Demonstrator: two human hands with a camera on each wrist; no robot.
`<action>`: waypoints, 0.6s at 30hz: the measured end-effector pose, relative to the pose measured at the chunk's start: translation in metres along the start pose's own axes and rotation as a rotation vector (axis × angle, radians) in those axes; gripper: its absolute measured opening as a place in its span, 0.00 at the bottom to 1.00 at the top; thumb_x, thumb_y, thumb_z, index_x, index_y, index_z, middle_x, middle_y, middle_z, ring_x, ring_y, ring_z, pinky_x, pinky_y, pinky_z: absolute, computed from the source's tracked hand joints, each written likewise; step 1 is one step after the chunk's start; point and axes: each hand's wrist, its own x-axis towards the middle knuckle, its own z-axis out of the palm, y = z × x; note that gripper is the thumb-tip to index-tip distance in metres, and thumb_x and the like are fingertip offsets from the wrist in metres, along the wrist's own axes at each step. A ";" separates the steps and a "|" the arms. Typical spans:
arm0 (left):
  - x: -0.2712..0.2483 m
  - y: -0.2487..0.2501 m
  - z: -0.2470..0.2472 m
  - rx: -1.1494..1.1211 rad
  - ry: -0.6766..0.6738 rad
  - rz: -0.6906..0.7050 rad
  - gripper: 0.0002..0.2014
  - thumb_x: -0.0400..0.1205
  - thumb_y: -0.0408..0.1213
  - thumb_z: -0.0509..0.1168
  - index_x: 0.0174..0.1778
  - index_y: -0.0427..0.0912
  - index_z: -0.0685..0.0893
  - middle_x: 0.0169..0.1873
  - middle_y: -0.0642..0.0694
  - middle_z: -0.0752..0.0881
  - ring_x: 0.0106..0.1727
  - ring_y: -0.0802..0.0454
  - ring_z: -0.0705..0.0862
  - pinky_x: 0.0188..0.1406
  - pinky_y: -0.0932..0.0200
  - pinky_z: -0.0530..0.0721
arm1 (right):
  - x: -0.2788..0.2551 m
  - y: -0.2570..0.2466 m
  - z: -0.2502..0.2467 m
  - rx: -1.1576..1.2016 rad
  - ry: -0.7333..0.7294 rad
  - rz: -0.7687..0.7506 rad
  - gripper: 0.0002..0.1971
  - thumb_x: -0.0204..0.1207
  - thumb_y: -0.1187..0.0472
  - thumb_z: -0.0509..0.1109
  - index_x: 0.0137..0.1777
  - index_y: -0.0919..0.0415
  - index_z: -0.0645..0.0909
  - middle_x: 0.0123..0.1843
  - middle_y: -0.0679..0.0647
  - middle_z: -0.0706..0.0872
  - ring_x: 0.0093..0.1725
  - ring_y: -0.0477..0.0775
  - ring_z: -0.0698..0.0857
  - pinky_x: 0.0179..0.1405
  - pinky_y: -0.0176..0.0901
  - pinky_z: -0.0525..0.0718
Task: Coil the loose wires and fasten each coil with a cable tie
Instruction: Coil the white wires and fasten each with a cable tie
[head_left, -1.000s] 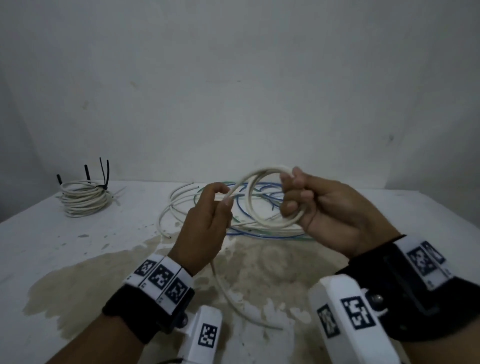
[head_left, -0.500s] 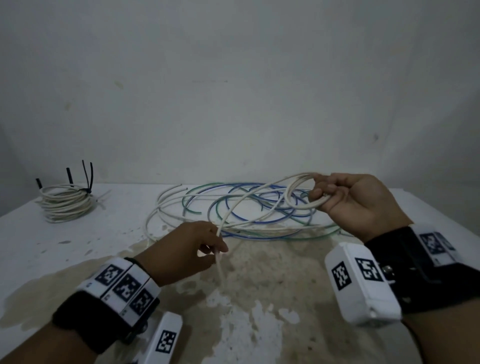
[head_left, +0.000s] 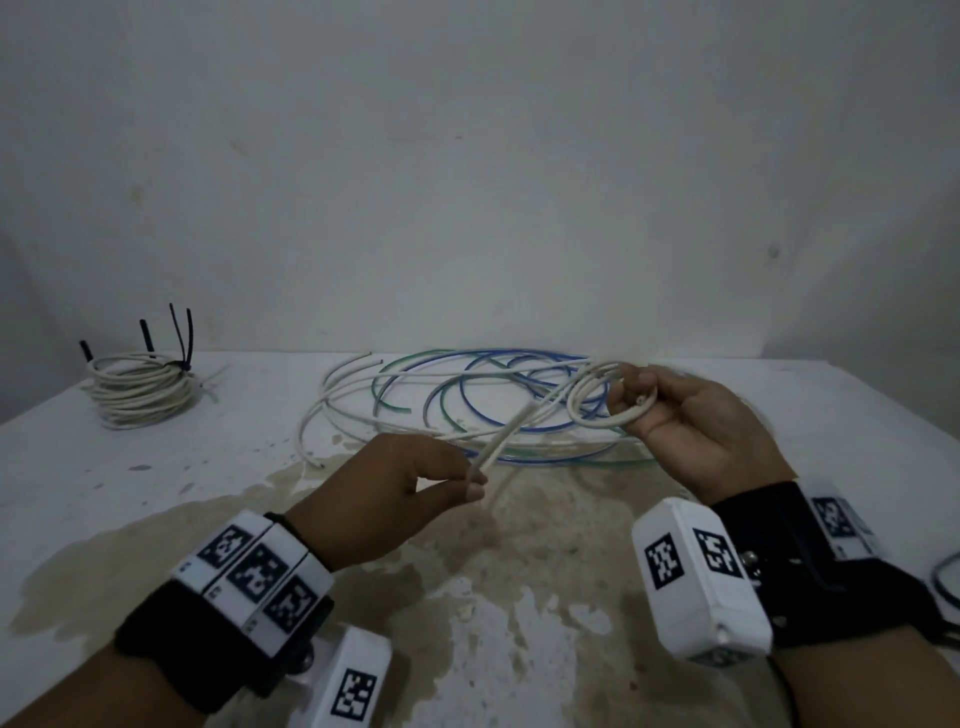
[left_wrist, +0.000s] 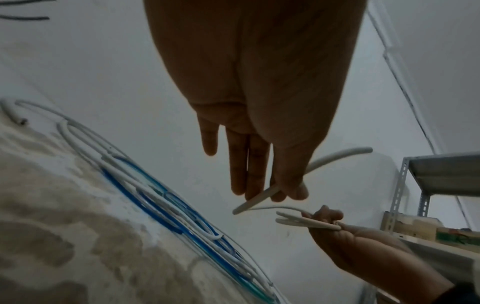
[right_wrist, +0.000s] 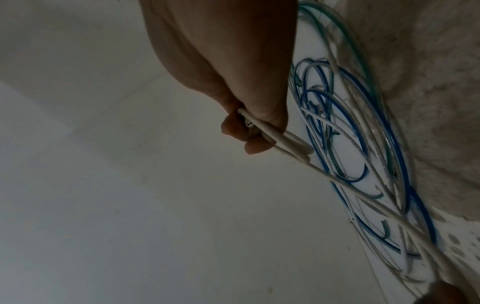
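Observation:
My right hand (head_left: 675, 415) grips a small coil of white wire (head_left: 597, 405), held above the table at the right; in the right wrist view the fingers (right_wrist: 249, 131) curl round the coil's loops (right_wrist: 285, 144). From the coil the white wire (head_left: 514, 426) runs down left to my left hand (head_left: 415, 478), which pinches it between thumb and fingers (left_wrist: 285, 185). Behind both hands a tangle of blue, green and white loose wires (head_left: 467, 405) lies on the table. A finished white coil with black cable ties (head_left: 140, 389) sits at the far left.
The white table (head_left: 156, 493) has a large brown stain (head_left: 467, 571) in front of me. A wall rises close behind the table. A metal shelf (left_wrist: 428, 185) stands off to the right. A dark wire loop (head_left: 943, 582) shows at the right edge.
My hands have drawn apart: the left slid down along the white wire toward me, while the right carried the small coil to the right and lower.

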 end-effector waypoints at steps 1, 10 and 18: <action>0.000 0.003 0.002 -0.023 -0.015 -0.010 0.17 0.72 0.60 0.65 0.43 0.55 0.92 0.39 0.69 0.88 0.46 0.72 0.84 0.49 0.75 0.78 | 0.002 0.001 -0.005 0.031 -0.013 0.006 0.24 0.41 0.81 0.74 0.41 0.73 0.75 0.27 0.57 0.76 0.22 0.46 0.76 0.31 0.49 0.88; 0.019 0.049 0.014 -0.489 -0.145 -0.194 0.10 0.83 0.35 0.63 0.47 0.31 0.84 0.40 0.37 0.91 0.40 0.48 0.91 0.49 0.50 0.88 | -0.004 0.036 -0.009 -0.218 -0.017 -0.013 0.13 0.86 0.65 0.53 0.51 0.73 0.76 0.24 0.53 0.80 0.22 0.45 0.80 0.34 0.43 0.90; 0.039 0.066 0.018 -0.895 -0.081 -0.435 0.10 0.84 0.37 0.60 0.44 0.33 0.80 0.33 0.41 0.89 0.30 0.51 0.88 0.33 0.60 0.88 | -0.018 0.052 -0.010 -0.572 -0.172 -0.035 0.16 0.86 0.64 0.54 0.39 0.68 0.77 0.31 0.58 0.81 0.27 0.50 0.81 0.28 0.40 0.83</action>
